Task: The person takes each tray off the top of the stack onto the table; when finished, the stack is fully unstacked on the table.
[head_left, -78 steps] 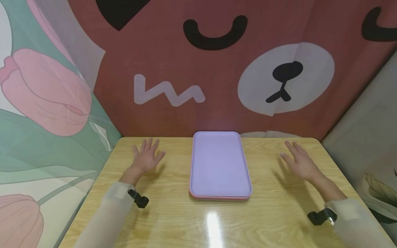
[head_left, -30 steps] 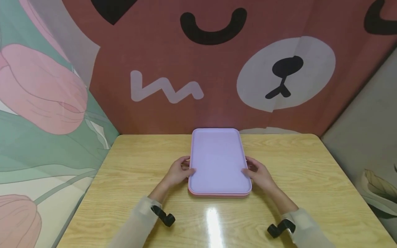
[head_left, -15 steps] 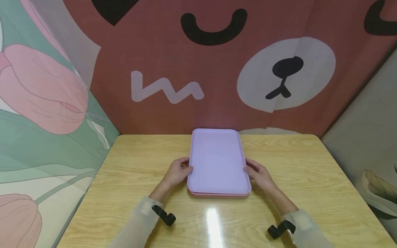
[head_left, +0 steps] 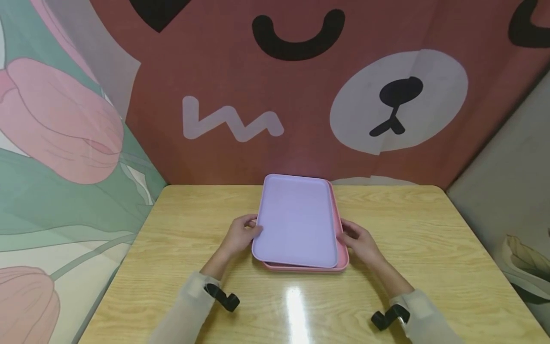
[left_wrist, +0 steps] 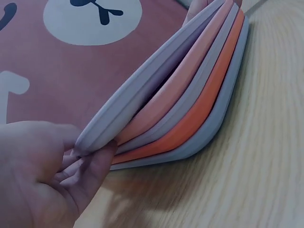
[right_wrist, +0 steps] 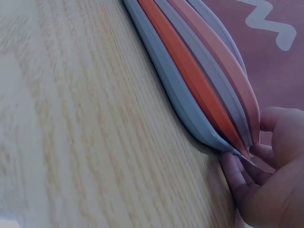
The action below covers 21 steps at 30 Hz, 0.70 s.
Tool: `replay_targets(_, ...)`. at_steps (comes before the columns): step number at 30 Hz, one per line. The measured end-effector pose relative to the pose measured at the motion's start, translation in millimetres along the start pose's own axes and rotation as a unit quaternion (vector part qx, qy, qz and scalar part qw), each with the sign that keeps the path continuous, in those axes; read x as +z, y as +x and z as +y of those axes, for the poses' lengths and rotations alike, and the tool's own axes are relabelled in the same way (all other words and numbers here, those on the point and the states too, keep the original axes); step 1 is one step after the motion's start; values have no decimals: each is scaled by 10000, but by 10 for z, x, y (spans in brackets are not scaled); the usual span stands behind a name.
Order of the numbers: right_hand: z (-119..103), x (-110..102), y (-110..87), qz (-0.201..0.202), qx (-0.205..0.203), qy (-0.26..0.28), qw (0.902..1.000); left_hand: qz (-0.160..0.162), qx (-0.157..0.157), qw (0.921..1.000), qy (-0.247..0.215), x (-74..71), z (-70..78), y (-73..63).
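Observation:
In the head view, a lavender tray (head_left: pixel 296 220) lies skewed to the left on a pink tray (head_left: pixel 342 253). My left hand (head_left: pixel 240 235) pinches the lavender tray's left edge, thumb on top; the left wrist view shows that edge lifted off the pink one. On the other side my right hand (head_left: pixel 361 243) grips the edge of the stack beneath. The right wrist view shows its fingertips low by the blue tray (right_wrist: pixel 190 121), with its thumb side at the pink rim. Between pink and blue are a greyish-lavender tray (right_wrist: pixel 209 71) and an orange tray (right_wrist: pixel 190 76).
The stack stands on a wood-grain table (head_left: pixel 193 205), at its back edge. Behind rises a cloth printed with a bear (head_left: pixel 301 119). A flower-patterned cloth (head_left: pixel 64 134) hangs at the left, a grey surface (head_left: pixel 511 167) at the right.
Both hands came in from the sides to the stack's edges. The top lavender tray then shifted left and turned slightly with my left hand, exposing the pink tray. My right hand stayed nearly still lately.

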State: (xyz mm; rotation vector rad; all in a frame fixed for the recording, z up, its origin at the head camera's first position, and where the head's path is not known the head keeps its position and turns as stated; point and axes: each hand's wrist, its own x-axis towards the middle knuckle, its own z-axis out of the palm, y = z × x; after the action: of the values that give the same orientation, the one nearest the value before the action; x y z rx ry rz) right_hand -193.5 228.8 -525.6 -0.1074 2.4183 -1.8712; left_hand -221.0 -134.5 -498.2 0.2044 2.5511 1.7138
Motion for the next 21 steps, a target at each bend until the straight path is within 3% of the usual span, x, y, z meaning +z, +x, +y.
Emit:
replay_targets(6,20,-10,16,34,-3,-197,9998,484,51,9988,-16,9,-2,-3)
replay_targets(12,8,-3,7,14,-8,-274,9996,1017,-158,9941,-344,5,-21,-33)
replay_targets(21,-10,-3,9,-8,-40,-356,9994,1271,-281,9885,-771,-46,-85,-59)
